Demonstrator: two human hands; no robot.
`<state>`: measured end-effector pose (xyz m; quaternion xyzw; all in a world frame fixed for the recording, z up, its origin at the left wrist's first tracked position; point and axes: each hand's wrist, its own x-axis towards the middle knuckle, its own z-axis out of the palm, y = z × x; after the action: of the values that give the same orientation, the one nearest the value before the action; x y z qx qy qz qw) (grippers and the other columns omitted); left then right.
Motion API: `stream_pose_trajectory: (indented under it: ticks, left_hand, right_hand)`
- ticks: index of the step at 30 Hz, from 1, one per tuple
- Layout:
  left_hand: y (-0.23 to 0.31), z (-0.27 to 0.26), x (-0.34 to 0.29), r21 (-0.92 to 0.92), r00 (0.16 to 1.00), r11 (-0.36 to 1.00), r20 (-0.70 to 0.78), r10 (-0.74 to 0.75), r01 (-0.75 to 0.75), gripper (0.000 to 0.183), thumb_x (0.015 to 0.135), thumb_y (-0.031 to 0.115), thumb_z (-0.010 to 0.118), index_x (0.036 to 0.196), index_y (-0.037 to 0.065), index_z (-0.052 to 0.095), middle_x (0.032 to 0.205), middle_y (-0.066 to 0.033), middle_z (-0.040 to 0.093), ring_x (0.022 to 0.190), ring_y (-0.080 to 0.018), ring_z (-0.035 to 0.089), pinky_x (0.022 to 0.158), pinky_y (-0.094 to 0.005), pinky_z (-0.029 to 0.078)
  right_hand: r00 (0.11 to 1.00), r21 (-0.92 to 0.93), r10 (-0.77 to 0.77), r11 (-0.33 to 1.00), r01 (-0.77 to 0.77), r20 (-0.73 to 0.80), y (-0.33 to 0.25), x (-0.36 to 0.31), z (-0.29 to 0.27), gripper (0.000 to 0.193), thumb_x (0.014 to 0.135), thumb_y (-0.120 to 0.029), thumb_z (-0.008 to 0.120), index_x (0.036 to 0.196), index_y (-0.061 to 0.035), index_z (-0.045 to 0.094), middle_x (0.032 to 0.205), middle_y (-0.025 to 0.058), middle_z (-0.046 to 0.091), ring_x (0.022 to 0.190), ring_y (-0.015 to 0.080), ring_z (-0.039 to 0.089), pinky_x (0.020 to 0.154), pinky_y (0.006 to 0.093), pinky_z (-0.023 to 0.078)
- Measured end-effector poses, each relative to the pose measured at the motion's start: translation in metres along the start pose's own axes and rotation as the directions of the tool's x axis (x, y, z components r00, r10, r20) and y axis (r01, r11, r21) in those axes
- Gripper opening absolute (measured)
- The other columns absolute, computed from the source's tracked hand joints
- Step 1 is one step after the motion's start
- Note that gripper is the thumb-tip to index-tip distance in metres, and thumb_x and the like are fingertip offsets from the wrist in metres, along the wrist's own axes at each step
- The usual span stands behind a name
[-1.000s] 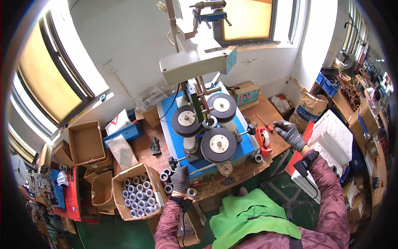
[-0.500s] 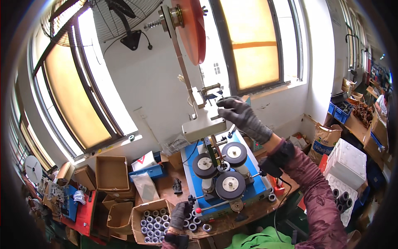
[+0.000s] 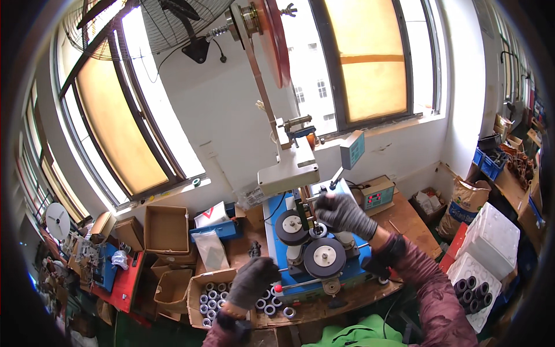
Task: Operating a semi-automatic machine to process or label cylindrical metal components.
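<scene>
My right hand (image 3: 346,216), in a dark grey glove, is over the winding machine (image 3: 365,261), fingers curled in. Its fingertips are close to the upright guide above a small ring (image 3: 318,231) among the machine's black rollers (image 3: 325,258). What the fingers hold, if anything, is hidden. My left hand (image 3: 254,282), also gloved, is by the machine's front left corner near a red ball knob (image 3: 278,288). Its fingers are bent, and it covers the spot of a black knob. Grey rings (image 3: 212,304) fill part of a cardboard box (image 3: 195,284) beside it; several more rings (image 3: 270,310) lie loose.
A reel (image 3: 272,43) hangs above, its strip running down to a white machine head (image 3: 288,176). A control box (image 3: 378,195) with a lit display stands behind my right hand. White foam boxes (image 3: 489,239) are at the right, with black cylinders (image 3: 473,295) in one.
My right hand has come down from beside the white machine head to the rollers, its fingers curling in. My left hand has risen slightly and covers the black knob. The view has shifted.
</scene>
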<state>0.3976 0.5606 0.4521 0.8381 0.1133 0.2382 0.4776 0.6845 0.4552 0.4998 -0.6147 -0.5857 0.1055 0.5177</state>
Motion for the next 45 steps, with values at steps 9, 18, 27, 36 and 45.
stream_pose_trajectory:
  ticks: [9, 18, 27, 36, 45]
  left_hand:
    - [-0.019, 0.109, 0.06, -0.47, 0.897, 0.765, 0.208, -0.389, 0.44, 0.026, 0.086, 0.015, 0.059, 0.108, 0.002, 0.058, 0.083, -0.0015, 0.06, 0.071, -0.0083, 0.055, 0.064, -0.022, 0.045]
    - [-0.066, 0.136, 0.072, -0.223, 0.932, 0.968, -0.313, -0.182, 0.114, 0.017, 0.084, 0.011, 0.061, 0.097, 0.001, 0.064, 0.087, -0.0035, 0.063, 0.077, -0.0106, 0.059, 0.07, -0.0237, 0.047]
    - [-0.079, 0.161, 0.095, 0.075, 0.845, 0.974, -0.514, -0.146, 0.214, 0.016, 0.079, 0.011, 0.065, 0.092, 0.002, 0.066, 0.08, -0.0102, 0.064, 0.07, -0.0174, 0.061, 0.065, -0.0284, 0.047]
    - [-0.076, 0.162, 0.091, 0.039, 0.802, 0.956, -0.555, -0.221, 0.291, 0.015, 0.079, 0.012, 0.066, 0.089, 0.002, 0.067, 0.076, -0.0108, 0.064, 0.067, -0.0166, 0.061, 0.063, -0.0287, 0.047]
    - [-0.081, 0.164, 0.092, 0.055, 0.828, 0.95, -0.507, -0.239, 0.307, 0.016, 0.078, 0.011, 0.065, 0.092, 0.003, 0.067, 0.078, -0.0085, 0.064, 0.069, -0.0157, 0.061, 0.064, -0.0285, 0.047]
  right_hand:
    - [0.936, 0.0, 0.308, 0.95, -0.313, 0.171, 0.093, -0.143, 0.08, 0.014, 0.074, -0.021, 0.062, 0.083, -0.0104, 0.061, 0.077, 0.0094, 0.063, 0.073, 0.0269, 0.061, 0.066, 0.0349, 0.048]
    - [0.926, 0.342, 0.355, 0.861, -0.377, 0.129, 0.086, -0.139, 0.045, 0.022, 0.079, -0.016, 0.066, 0.096, -0.0041, 0.06, 0.082, 0.0081, 0.063, 0.074, 0.0151, 0.06, 0.071, 0.0295, 0.049]
    - [0.935, 0.201, 0.281, 0.924, -0.324, 0.216, 0.117, -0.136, 0.037, 0.019, 0.079, -0.019, 0.063, 0.093, -0.0063, 0.061, 0.083, 0.0117, 0.063, 0.078, 0.0249, 0.063, 0.071, 0.033, 0.049]
    - [0.937, 0.216, 0.215, 0.936, -0.279, 0.276, 0.131, -0.127, 0.038, 0.017, 0.08, -0.022, 0.06, 0.089, -0.0069, 0.061, 0.079, 0.0146, 0.061, 0.076, 0.0309, 0.06, 0.068, 0.0365, 0.048]
    - [0.982, 0.396, 0.188, 0.899, -0.187, 0.037, 0.105, -0.079, 0.027, 0.023, 0.08, -0.025, 0.062, 0.093, -0.0067, 0.06, 0.08, 0.0162, 0.061, 0.074, 0.0306, 0.061, 0.064, 0.0353, 0.049]
